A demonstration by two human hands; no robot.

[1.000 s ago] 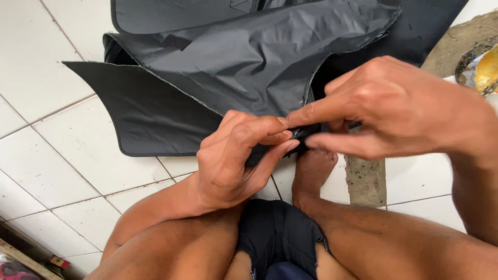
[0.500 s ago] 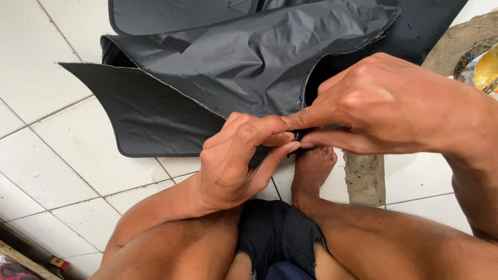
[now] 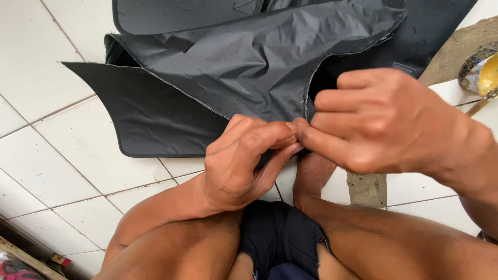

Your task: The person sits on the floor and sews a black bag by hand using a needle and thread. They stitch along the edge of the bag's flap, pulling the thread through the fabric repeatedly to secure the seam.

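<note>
Head view shows the left hand (image 3: 241,161) and right hand (image 3: 384,122) meeting fingertip to fingertip, both pinched closed on the near edge of the black fabric piece (image 3: 249,62), which lies spread on the white tiled floor (image 3: 46,150).

black fabric (image 3: 249,57) cut off at top edge, pinched spot hidden behind fingers (image 3: 282,136), shiny object (image 3: 480,72) cropped at right
</note>
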